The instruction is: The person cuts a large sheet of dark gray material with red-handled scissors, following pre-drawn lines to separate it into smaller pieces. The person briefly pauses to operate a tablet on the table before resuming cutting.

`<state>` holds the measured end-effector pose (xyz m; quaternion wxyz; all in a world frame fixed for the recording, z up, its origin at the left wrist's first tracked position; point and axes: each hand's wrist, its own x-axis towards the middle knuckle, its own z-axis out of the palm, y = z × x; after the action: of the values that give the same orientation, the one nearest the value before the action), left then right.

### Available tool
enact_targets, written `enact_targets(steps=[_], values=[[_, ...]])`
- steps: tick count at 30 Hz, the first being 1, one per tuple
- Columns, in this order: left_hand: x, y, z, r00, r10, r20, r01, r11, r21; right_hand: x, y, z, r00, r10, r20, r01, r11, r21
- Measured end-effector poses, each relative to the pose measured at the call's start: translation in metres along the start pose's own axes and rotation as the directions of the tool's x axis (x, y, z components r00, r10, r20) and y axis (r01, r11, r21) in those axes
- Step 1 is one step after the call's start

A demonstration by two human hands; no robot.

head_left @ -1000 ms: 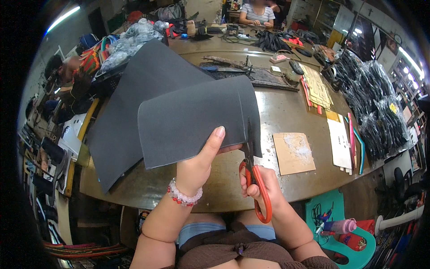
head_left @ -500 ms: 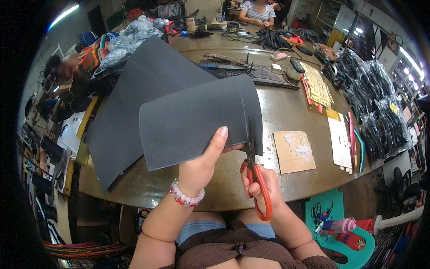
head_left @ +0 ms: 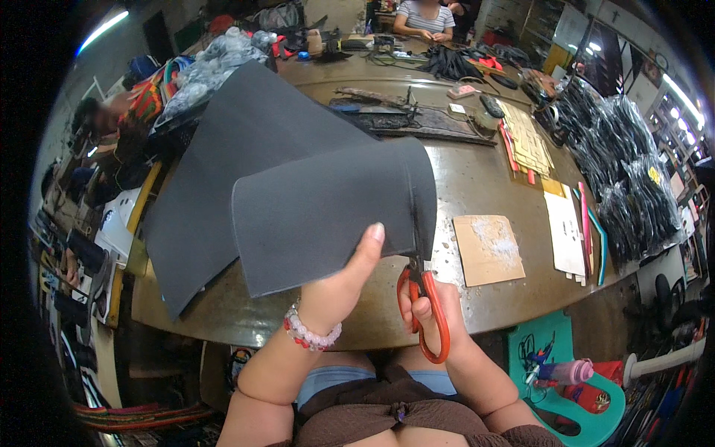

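My left hand grips the lower edge of a dark grey foam sheet, thumb on top, holding it up above the table. A bead bracelet circles that wrist. My right hand holds red-handled scissors whose blades bite up into the sheet's right side along a vertical cut line. A larger dark grey sheet lies on the table behind and to the left of the held piece.
The brown table carries a cardboard square, card strips and paper templates, and black bagged goods at right. A teal stool with a bottle stands at lower right. Another person sits at the far end.
The scissors have crept slightly further up into the sheet. Both hands stay in nearly the same place.
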<state>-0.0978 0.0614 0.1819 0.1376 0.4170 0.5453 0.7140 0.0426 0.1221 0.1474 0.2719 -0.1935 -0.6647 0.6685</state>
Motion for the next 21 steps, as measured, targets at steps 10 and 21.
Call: enact_targets(steps=[10,21], values=[[-0.014,0.011,0.006,1.0,0.01,-0.018,-0.009,0.997,0.074,0.003,0.001,-0.001,0.996,-0.094,-0.011,0.094,0.996,-0.009],[-0.018,-0.022,-0.026,0.963,0.115,0.245,-0.214,0.877,0.429,-0.005,0.0,-0.007,0.998,0.05,-0.049,-0.048,0.998,0.029]])
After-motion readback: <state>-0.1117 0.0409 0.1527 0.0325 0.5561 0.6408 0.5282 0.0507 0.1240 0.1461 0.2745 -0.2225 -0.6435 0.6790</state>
